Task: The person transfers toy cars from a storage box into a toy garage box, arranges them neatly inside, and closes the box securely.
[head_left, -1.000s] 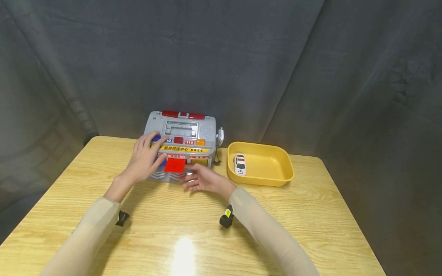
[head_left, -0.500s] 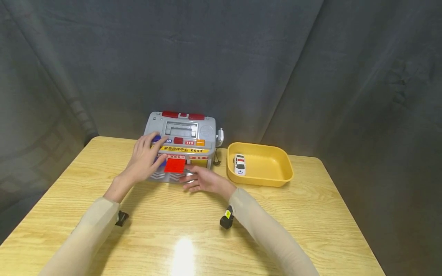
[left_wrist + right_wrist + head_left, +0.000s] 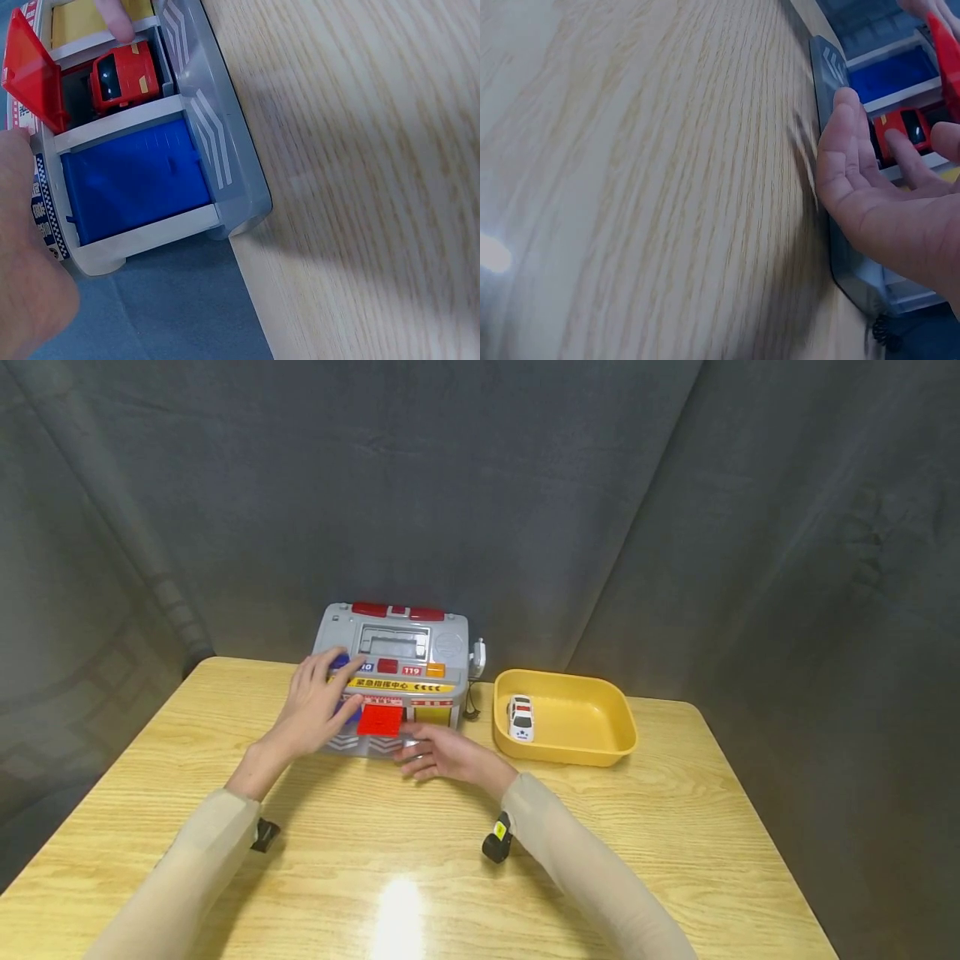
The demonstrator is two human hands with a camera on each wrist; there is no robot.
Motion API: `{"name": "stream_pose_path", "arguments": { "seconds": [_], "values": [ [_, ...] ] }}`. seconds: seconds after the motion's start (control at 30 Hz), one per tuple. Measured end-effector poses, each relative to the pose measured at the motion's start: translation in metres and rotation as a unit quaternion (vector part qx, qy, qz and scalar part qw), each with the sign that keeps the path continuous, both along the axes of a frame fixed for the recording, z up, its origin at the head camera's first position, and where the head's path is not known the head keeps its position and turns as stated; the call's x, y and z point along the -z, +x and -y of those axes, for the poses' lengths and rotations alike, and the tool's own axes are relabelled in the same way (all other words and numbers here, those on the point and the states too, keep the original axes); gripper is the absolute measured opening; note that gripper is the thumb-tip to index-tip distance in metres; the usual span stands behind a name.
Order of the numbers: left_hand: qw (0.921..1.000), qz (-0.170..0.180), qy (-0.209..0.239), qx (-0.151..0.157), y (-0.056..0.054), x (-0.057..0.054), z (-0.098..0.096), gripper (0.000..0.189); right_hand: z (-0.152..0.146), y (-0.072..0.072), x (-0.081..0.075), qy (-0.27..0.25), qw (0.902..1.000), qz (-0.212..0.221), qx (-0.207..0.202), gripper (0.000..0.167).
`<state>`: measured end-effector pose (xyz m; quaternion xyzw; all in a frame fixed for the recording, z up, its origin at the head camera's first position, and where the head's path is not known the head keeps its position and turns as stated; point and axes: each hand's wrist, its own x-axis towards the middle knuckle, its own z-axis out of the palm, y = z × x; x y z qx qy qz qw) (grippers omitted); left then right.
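The red car (image 3: 126, 79) lies lengthwise, nose outward, inside the toy station (image 3: 408, 685), its side by my right hand (image 3: 446, 753), fingers loosely apart. I've my left hand (image 3: 306, 706) spread across the station's left.

Centre: grey station (image 3: 452, 646) with white chevrons, red door (image 3: 380, 720), blue door (image 3: 135, 180), yellow door (image 3: 432, 715), red car (image 3: 127, 75). Right: yellow tray (image 3: 581, 752), blue-starred white car (image 3: 521, 720). Below: wood-grained, yellowish table (image 3: 337, 860).

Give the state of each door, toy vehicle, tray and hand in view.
Red door: raised open
Blue door: shut
Yellow door: shut
Red toy vehicle: in middle bay
Yellow tray: uncovered
White toy car: upright in tray
Left hand: fingers spread
Right hand: finger at red toy vehicle
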<state>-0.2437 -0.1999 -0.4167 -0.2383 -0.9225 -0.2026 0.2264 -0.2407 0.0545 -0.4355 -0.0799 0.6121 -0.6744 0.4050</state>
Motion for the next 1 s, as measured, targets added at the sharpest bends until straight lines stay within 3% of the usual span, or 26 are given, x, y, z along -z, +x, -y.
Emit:
{"name": "stream_pose_path", "arguments": {
  "seconds": [0.27, 0.37, 0.47, 0.6, 0.73, 0.87, 0.97, 1.0],
  "values": [
    [1.0, -0.002, 0.001, 0.001, -0.001, 0.0, 0.001, 0.06, -0.008, 0.004, -0.011, 0.037, 0.9978, -0.055, 0.0, 0.041],
    [1.0, 0.001, -0.002, -0.001, -0.001, 0.0, 0.001, 0.061, -0.011, 0.007, -0.021, 0.081, 0.9886, -0.127, 0.009, 0.035],
    [1.0, 0.0, -0.004, -0.001, -0.001, -0.001, 0.0, 0.061, -0.013, 0.01, -0.035, 0.154, 0.9573, -0.244, 0.021, 0.026],
    [1.0, -0.007, 0.001, 0.006, 0.0, -0.001, -0.003, 0.059, -0.013, 0.016, -0.057, 0.248, 0.8951, -0.371, 0.002, 0.018],
    [0.9999, -0.013, 0.002, 0.007, 0.0, 0.0, -0.004, 0.058, -0.004, 0.023, -0.075, 0.276, 0.8439, -0.46, -0.016, 0.012],
    [0.9999, -0.013, 0.0, 0.009, -0.001, 0.0, -0.007, 0.058, 0.007, 0.028, -0.087, 0.287, 0.8052, -0.519, 0.0, 0.007],
    [0.9999, -0.011, 0.003, 0.012, 0.0, 0.001, -0.008, 0.057, 0.015, 0.029, -0.093, 0.305, 0.7753, -0.553, 0.012, 0.015],
    [0.9999, -0.01, 0.004, 0.013, 0.0, 0.001, -0.008, 0.057, 0.018, 0.029, -0.094, 0.317, 0.7592, -0.568, 0.017, 0.018]
  ]
}}
